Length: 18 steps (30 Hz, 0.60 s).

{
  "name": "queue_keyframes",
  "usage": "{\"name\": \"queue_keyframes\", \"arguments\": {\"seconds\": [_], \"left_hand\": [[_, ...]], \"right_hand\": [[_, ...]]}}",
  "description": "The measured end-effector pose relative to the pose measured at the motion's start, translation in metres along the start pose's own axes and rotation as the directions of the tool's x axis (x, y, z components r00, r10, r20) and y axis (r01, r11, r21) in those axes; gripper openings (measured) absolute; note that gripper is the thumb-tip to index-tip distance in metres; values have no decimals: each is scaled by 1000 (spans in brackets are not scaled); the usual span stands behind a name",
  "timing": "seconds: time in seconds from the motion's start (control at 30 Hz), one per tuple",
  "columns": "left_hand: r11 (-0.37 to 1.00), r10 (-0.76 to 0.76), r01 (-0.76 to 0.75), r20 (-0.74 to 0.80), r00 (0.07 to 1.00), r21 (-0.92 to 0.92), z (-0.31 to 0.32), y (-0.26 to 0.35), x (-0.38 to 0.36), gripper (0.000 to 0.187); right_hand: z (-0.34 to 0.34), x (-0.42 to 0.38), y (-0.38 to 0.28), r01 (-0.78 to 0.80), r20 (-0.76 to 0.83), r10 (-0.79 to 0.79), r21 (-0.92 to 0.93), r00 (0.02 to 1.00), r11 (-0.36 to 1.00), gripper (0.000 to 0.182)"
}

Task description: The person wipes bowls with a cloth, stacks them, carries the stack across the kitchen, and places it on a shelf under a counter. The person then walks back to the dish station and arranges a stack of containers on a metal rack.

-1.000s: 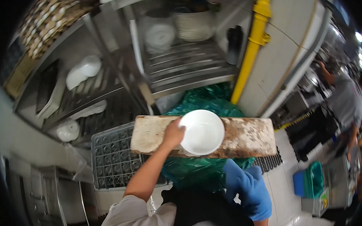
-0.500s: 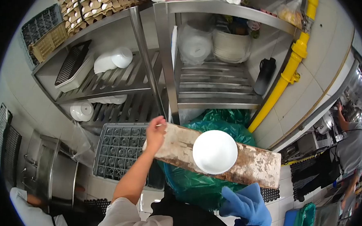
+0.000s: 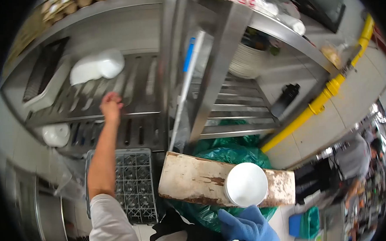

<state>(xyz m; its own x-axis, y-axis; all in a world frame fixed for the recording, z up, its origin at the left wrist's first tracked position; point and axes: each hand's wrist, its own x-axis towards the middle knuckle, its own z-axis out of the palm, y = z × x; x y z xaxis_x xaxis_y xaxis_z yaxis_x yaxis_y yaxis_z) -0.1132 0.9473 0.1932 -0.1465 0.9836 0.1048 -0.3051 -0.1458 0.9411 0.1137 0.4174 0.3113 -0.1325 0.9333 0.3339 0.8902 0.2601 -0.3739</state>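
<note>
My left hand (image 3: 111,106) is stretched out over the front edge of a slatted metal shelf (image 3: 152,85). Its fingers look curled together, with nothing visible in them. Just beyond it, a row of stacked white bowls (image 3: 113,63) lies on its side on that shelf. A blue cloth or mitt (image 3: 248,226) is at the bottom, where my right hand would be; whatever fingers are inside it are hidden. Close above the blue fabric, a single white bowl (image 3: 247,185) stands upright on a worn, peeling board (image 3: 191,177).
Below my left arm is a grey glass rack (image 3: 135,180). Green plastic bags (image 3: 229,153) bulge around the board. A metal post (image 3: 218,66) and a yellow pipe (image 3: 304,119) rise on the right. Another person (image 3: 352,156) stands at far right, near a blue bin (image 3: 299,226).
My left hand has moved from the board's left end out to the shelf on the left. The view has shifted closer to the shelves. The bowl still rests on the board.
</note>
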Motion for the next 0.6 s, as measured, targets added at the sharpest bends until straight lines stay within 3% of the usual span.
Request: {"name": "queue_keyframes", "arguments": {"seconds": [0.03,0.07,0.1,0.13,0.17,0.2,0.23,0.27,0.3,0.33,0.4,0.43,0.5,0.53,0.6], "left_hand": [[998,58,-58,4,998,5,-6,-6,24,32],[1000,2,-2,-5,1000,26,-12,-15,58,31],[999,43,-44,64,997,9,-26,-34,94,33],[990,68,-59,67,995,-132,-40,-64,145,35],[998,-56,58,42,998,-32,-43,-64,185,38],[999,-41,39,132,990,21,-55,-75,220,43],[985,-67,69,-17,998,158,-37,-44,208,49],[992,-35,35,-4,999,120,-40,-54,235,49],[987,-90,101,-87,992,124,-21,-25,210,52],[980,-163,164,-18,986,115,-34,-44,249,56],[958,-249,237,59,967,162,-36,-59,288,58],[972,-208,198,69,976,124,-29,-56,280,60],[984,-164,157,89,982,80,-13,-44,263,61],[980,-163,160,24,986,115,-8,-38,254,60],[976,-158,162,-39,987,147,3,-25,233,59]], "right_hand": [[8,-5,3,20,-18,-21,-63,1000,998,47],[13,-6,0,-58,-45,54,-99,998,993,47],[16,-8,-4,-84,-41,81,-96,996,992,45],[18,-7,-8,-110,-48,106,-101,993,989,43],[19,-4,-9,-127,-59,121,-107,991,986,41],[20,0,-10,-138,-69,131,-104,989,985,39],[22,7,-13,-139,-76,132,-94,988,986,38],[23,15,-14,-126,-78,120,-81,990,989,36],[21,37,-32,-365,-144,600,675,787,641,34],[22,36,-34,-366,-178,619,669,765,646,34],[21,33,-39,-503,103,711,776,695,379,34],[22,35,-40,-495,85,720,780,689,382,34],[24,39,-41,-462,-33,620,636,784,619,31],[28,41,-38,-460,-44,623,635,781,621,31],[41,44,-26,-262,-333,326,222,885,939,31]]}}
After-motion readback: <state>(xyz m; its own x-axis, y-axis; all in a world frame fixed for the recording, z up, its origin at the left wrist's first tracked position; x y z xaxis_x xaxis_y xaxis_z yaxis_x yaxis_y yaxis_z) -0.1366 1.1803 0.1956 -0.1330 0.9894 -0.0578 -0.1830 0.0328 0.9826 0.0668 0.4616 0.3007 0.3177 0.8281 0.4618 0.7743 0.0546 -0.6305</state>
